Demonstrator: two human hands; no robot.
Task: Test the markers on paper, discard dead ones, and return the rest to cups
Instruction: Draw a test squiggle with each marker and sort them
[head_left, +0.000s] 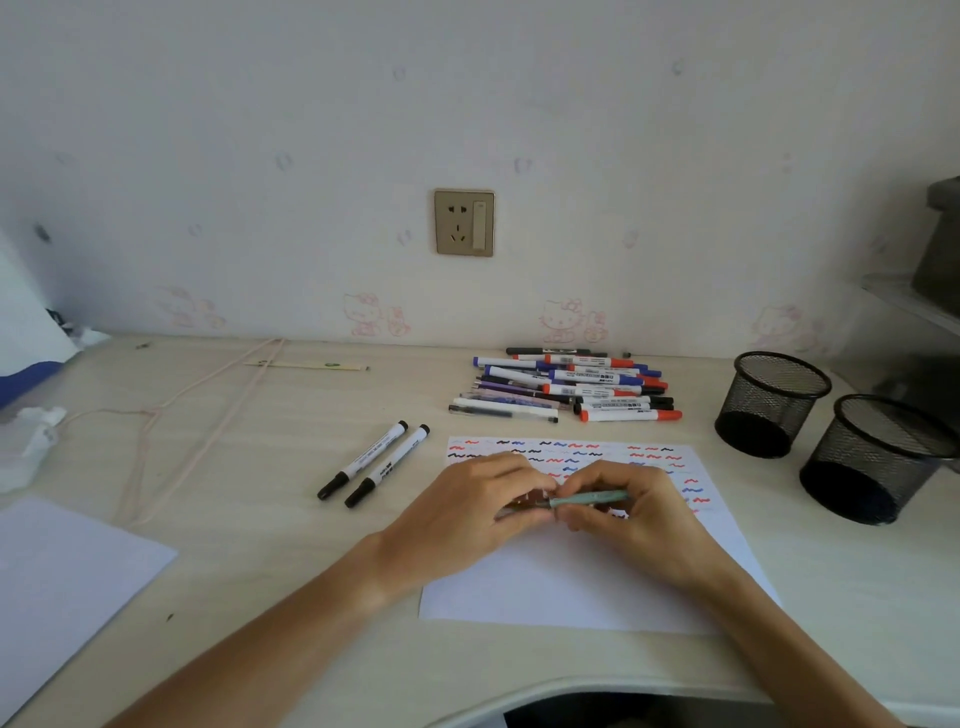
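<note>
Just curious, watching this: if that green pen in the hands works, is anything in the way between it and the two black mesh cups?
Nothing visible. The green pen is held over the paper; only bare desk lies between it and the cups to the right.

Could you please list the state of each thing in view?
Green pen: held level over the paper by both hands.
Left hand: grips its left end.
Right hand: grips its barrel.
Paper: flat, squiggles on top part.
Two black markers: capped, lying apart from pile.
Marker pile: lying flat.
Two mesh cups: upright.
</note>
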